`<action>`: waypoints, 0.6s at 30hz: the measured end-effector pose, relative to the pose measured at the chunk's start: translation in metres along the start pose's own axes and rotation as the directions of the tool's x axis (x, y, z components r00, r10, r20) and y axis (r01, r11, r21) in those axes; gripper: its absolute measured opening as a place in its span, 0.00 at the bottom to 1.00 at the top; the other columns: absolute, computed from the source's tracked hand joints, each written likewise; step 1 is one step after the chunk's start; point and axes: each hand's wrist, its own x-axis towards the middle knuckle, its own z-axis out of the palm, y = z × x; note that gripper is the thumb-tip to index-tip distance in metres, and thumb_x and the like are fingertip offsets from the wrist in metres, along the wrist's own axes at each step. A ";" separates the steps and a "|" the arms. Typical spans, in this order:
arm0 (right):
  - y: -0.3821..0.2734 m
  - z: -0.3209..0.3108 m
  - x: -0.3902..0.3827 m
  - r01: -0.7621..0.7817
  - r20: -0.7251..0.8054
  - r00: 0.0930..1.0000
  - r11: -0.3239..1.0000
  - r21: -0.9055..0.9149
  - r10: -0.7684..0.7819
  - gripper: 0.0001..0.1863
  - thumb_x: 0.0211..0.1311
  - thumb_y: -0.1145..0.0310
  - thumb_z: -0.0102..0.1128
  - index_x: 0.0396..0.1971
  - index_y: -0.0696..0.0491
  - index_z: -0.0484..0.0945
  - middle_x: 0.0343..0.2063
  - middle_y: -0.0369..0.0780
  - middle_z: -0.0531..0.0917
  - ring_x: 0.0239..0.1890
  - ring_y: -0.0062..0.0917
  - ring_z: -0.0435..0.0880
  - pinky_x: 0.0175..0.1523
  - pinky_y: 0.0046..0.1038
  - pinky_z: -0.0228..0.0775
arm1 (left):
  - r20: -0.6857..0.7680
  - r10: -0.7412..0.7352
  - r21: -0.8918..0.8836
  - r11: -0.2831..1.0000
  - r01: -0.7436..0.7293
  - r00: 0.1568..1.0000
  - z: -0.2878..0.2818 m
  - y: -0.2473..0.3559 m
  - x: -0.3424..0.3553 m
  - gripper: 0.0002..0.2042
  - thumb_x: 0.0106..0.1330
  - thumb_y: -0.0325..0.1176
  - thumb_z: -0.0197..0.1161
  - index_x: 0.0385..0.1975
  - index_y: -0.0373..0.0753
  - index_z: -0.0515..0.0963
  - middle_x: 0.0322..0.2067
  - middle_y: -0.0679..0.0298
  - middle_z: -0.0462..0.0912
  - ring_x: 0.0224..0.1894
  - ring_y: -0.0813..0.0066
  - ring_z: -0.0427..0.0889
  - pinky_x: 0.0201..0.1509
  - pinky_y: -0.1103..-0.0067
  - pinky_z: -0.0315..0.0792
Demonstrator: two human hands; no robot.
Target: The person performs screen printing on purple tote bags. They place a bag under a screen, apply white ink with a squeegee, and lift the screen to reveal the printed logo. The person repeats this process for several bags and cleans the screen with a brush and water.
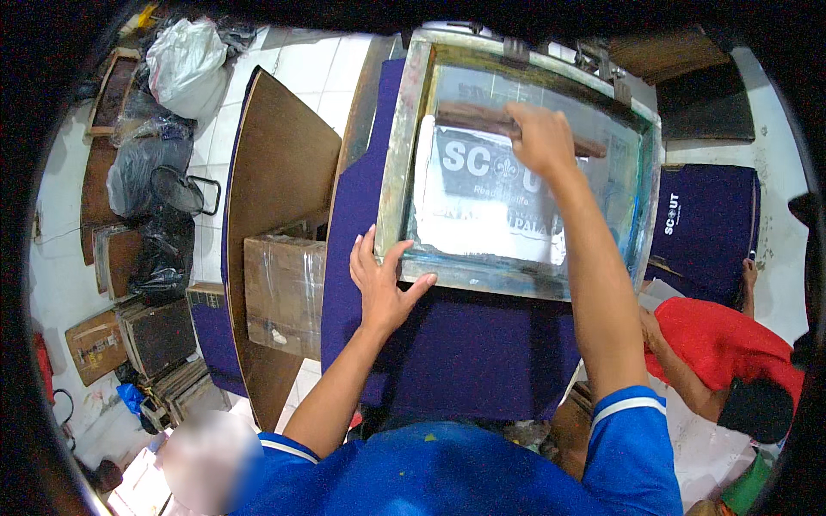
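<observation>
A wooden-framed printing screen (409, 112) lies over dark purple fabric (465, 353) in front of me. White ink and stencilled lettering with an emblem show on its mesh. My right hand (542, 142) is closed round the wooden handle of a squeegee (473, 117), which lies across the upper part of the mesh. The squeegee's blade edge cannot be made out. At the frame's near left corner rests my left hand (383, 279), its fingers spread and its thumb along the near edge.
A tall brown board (280, 155) and a taped cardboard box (284, 292) stand left of the fabric. Plastic bags (185, 69) and stacked frames line the left wall. At right, a person in red (723, 344) is beside another printed purple fabric piece (705, 215). Metal hinges (602, 64) hold the screen's far side.
</observation>
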 end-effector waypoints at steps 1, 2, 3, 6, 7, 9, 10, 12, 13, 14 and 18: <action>0.002 0.004 -0.004 -0.028 0.086 0.996 1.000 0.013 0.027 0.11 0.54 0.75 0.58 0.38 0.49 0.81 0.35 0.46 0.86 0.43 0.46 0.85 0.47 0.49 0.69 | 0.006 0.012 -0.003 1.000 -0.012 1.000 0.000 -0.002 0.000 0.35 0.52 0.55 0.78 0.60 0.52 0.76 0.73 0.43 0.53 0.75 0.37 0.50 0.76 0.49 0.45; -0.001 0.006 -0.012 -0.030 0.110 0.994 0.999 0.020 0.028 0.10 0.54 0.74 0.58 0.37 0.49 0.81 0.34 0.45 0.86 0.42 0.45 0.85 0.47 0.49 0.69 | 0.000 0.020 -0.010 1.000 -0.020 1.000 0.001 -0.003 0.000 0.34 0.52 0.55 0.78 0.60 0.52 0.77 0.73 0.43 0.53 0.75 0.37 0.50 0.76 0.49 0.45; -0.007 0.006 -0.023 0.017 0.060 0.998 0.999 0.036 -0.020 0.10 0.53 0.74 0.59 0.36 0.49 0.81 0.34 0.44 0.86 0.41 0.45 0.85 0.47 0.49 0.69 | -0.009 0.053 0.001 0.999 -0.053 0.999 0.001 -0.005 0.000 0.35 0.51 0.54 0.79 0.59 0.51 0.77 0.73 0.41 0.53 0.74 0.37 0.51 0.76 0.49 0.47; -0.042 -0.003 -0.074 -0.020 0.040 0.999 1.000 -0.021 0.021 0.08 0.53 0.74 0.60 0.34 0.50 0.80 0.33 0.42 0.85 0.41 0.43 0.84 0.47 0.48 0.68 | 0.011 0.094 -0.012 0.995 -0.094 0.995 -0.001 -0.010 0.000 0.35 0.49 0.57 0.79 0.57 0.50 0.78 0.73 0.39 0.52 0.74 0.34 0.50 0.76 0.48 0.47; -0.055 -0.009 -0.090 -0.074 0.111 0.991 0.997 -0.013 0.075 0.08 0.53 0.74 0.60 0.35 0.50 0.81 0.35 0.41 0.85 0.42 0.41 0.84 0.48 0.47 0.68 | -0.001 0.128 -0.036 0.991 -0.128 0.992 -0.003 -0.011 0.000 0.35 0.46 0.54 0.82 0.56 0.49 0.78 0.73 0.37 0.52 0.74 0.33 0.51 0.76 0.49 0.50; -0.082 -0.020 -0.125 -0.105 0.146 0.984 0.994 0.010 0.103 0.11 0.54 0.77 0.60 0.38 0.51 0.81 0.40 0.40 0.85 0.46 0.38 0.83 0.50 0.44 0.68 | 0.027 0.131 -0.079 0.989 -0.128 0.991 -0.006 -0.013 0.001 0.34 0.45 0.49 0.83 0.54 0.49 0.79 0.73 0.37 0.52 0.74 0.33 0.52 0.76 0.50 0.52; -0.094 -0.023 -0.138 -0.140 0.178 0.974 0.990 0.003 0.137 0.14 0.53 0.79 0.60 0.41 0.52 0.81 0.43 0.40 0.85 0.47 0.37 0.83 0.50 0.43 0.68 | 0.019 0.143 -0.103 0.985 -0.140 0.990 -0.007 -0.013 0.004 0.33 0.44 0.46 0.84 0.53 0.48 0.80 0.73 0.36 0.52 0.74 0.33 0.52 0.76 0.51 0.52; -0.109 -0.022 -0.154 -0.097 0.028 0.995 0.995 0.038 0.096 0.19 0.52 0.80 0.60 0.45 0.51 0.82 0.46 0.39 0.84 0.50 0.36 0.81 0.52 0.42 0.67 | 0.015 0.137 -0.123 0.983 -0.134 0.990 -0.009 -0.011 0.005 0.31 0.40 0.39 0.86 0.47 0.45 0.81 0.73 0.37 0.54 0.74 0.36 0.55 0.77 0.54 0.54; -0.110 -0.022 -0.158 -0.050 -0.058 0.997 0.999 -0.007 0.050 0.22 0.50 0.81 0.62 0.48 0.51 0.82 0.47 0.37 0.84 0.52 0.35 0.80 0.54 0.40 0.67 | 0.017 0.139 -0.112 0.984 -0.136 0.990 -0.010 -0.010 0.007 0.30 0.39 0.38 0.86 0.46 0.44 0.80 0.72 0.38 0.55 0.75 0.37 0.55 0.77 0.55 0.55; -0.108 -0.021 -0.161 -0.083 0.003 0.997 0.996 -0.019 0.083 0.22 0.51 0.80 0.62 0.48 0.51 0.82 0.47 0.37 0.84 0.52 0.35 0.80 0.54 0.40 0.67 | 0.033 0.127 -0.101 0.987 -0.123 0.991 -0.012 -0.008 0.009 0.30 0.38 0.37 0.86 0.45 0.43 0.80 0.72 0.39 0.56 0.75 0.39 0.56 0.77 0.56 0.55; -0.088 -0.033 -0.152 -0.139 0.111 0.986 0.986 0.093 0.128 0.19 0.53 0.78 0.62 0.48 0.50 0.81 0.47 0.39 0.84 0.52 0.37 0.80 0.55 0.42 0.67 | 0.009 0.141 -0.229 0.964 -0.135 0.990 -0.026 -0.001 0.009 0.28 0.38 0.33 0.87 0.42 0.42 0.81 0.73 0.42 0.56 0.74 0.41 0.60 0.76 0.60 0.60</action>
